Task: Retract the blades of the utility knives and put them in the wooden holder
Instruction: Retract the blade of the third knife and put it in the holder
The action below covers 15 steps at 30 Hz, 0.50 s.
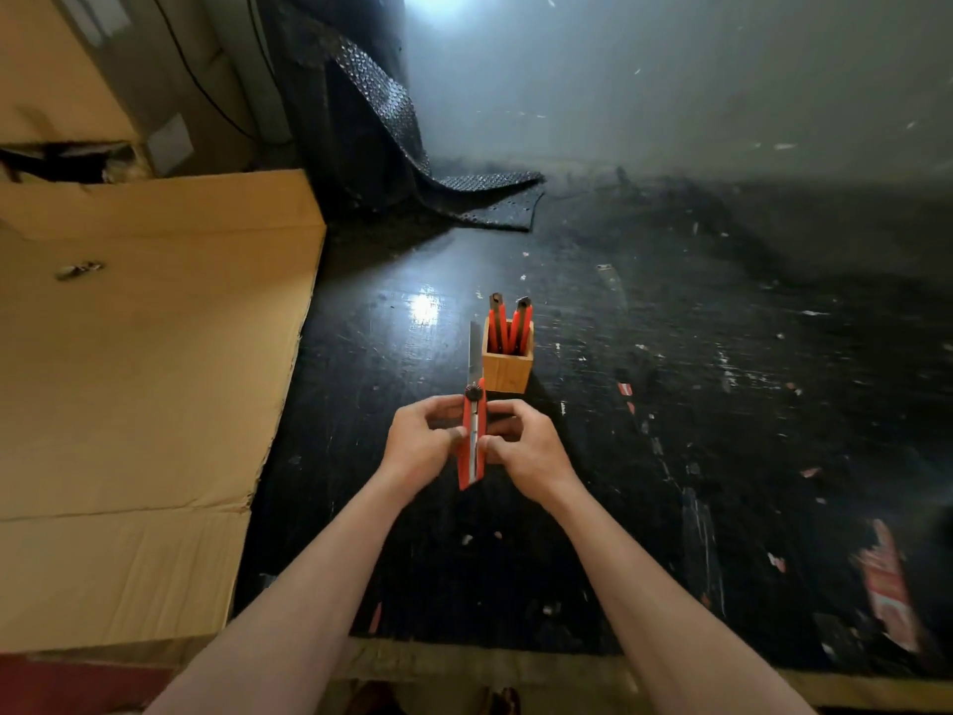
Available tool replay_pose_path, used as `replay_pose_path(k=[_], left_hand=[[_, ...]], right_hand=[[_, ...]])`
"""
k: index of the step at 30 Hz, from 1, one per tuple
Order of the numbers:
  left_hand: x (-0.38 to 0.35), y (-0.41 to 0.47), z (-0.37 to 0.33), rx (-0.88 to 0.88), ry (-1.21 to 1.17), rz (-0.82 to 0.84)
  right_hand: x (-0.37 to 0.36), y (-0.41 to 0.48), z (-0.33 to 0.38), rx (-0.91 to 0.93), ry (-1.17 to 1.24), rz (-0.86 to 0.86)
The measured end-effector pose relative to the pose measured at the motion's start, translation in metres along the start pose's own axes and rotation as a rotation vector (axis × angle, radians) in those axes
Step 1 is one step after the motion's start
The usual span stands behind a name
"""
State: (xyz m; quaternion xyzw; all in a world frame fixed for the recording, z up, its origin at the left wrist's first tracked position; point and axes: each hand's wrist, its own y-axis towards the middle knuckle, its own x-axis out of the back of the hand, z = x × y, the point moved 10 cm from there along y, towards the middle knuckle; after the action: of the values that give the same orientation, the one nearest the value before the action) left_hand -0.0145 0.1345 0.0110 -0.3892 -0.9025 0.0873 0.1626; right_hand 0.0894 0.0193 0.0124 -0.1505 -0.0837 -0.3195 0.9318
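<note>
My left hand and right hand grip one red utility knife, blade extended toward twelve o'clock; two knives stand in the wooden holder.

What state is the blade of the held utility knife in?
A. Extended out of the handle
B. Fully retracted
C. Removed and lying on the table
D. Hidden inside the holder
A: the blade sticks out above the red utility knife, beside the wooden holder.
</note>
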Motion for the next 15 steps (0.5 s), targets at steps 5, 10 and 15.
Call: replay_pose_path(k=[5,10,15], left_hand=[[-0.008,0.006,-0.063,-0.052,-0.149,0.096],[-0.01,0.0,-0.118,-0.123,-0.222,0.162],[-0.007,-0.005,-0.156,-0.187,-0.285,0.164]], right_hand=[[0.039,0.006,0.054,0.109,0.087,-0.027],[0.066,0.001,0.104,0.206,0.093,-0.022],[0.088,-0.001,0.151,0.294,-0.067,-0.148]])
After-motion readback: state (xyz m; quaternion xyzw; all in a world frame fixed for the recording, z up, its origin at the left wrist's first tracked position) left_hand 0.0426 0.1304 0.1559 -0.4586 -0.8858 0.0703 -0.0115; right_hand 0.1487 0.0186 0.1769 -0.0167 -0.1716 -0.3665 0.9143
